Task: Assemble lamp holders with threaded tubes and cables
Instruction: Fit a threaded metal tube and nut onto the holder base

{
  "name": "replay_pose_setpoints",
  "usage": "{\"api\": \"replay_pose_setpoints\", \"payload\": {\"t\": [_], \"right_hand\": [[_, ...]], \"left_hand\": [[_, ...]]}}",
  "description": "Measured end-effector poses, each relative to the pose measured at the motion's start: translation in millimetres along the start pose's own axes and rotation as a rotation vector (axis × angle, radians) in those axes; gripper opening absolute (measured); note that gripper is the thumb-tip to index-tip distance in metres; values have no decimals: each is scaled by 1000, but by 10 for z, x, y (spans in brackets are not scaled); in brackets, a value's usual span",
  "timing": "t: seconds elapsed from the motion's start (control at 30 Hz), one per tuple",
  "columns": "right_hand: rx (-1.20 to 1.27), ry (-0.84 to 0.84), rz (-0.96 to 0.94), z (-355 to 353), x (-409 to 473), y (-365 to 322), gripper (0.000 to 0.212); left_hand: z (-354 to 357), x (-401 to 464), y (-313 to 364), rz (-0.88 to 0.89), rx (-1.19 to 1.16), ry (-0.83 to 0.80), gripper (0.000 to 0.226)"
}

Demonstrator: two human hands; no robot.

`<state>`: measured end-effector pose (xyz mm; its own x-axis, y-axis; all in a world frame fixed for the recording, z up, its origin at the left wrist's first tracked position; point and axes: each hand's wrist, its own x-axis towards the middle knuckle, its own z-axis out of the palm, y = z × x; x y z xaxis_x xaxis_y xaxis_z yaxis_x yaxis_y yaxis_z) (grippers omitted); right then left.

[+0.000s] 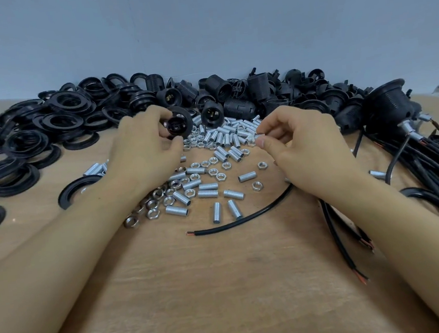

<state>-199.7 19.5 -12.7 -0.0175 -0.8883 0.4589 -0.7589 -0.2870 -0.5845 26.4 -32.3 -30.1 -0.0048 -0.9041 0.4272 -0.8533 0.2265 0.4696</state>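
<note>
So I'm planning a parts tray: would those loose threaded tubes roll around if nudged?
Probably: the threaded tubes are short round cylinders lying on their sides on the flat wooden table. Their ridged threads may slow rolling a little. They look small, light and stiff.

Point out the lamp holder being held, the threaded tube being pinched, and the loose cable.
lamp holder (179, 124), head view, open mouth.
threaded tube (259, 137), head view, visible end.
loose cable (247, 216), head view, black sheath mid-length.
</note>
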Motion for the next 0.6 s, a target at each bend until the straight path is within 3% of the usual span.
{"api": "replay_pose_setpoints", "payload": {"t": [0.07,0.2,0.37,0.5,0.53,0.6], "right_hand": [[1,2,-2,-2,1,4,4],[9,10,4,-4,8,12,4],[7,-5,-5,1,-4,11,4],[13,-11,-8,8,-17,0,4],[13,-13,-8,6,-19,-2,5],[12,-21,-10,2,-21,-12,6]], "left_hand": [[11,19,-5,15,32,45,49],[67,42,-35,83,54,-47,48],[67,53,-40,-23,12,-54,59],[49,71,-21,-53,-19,105,39],[41,78,-26,-13,16,83,40],[42,82,-50,86,77,-110,53]]}}
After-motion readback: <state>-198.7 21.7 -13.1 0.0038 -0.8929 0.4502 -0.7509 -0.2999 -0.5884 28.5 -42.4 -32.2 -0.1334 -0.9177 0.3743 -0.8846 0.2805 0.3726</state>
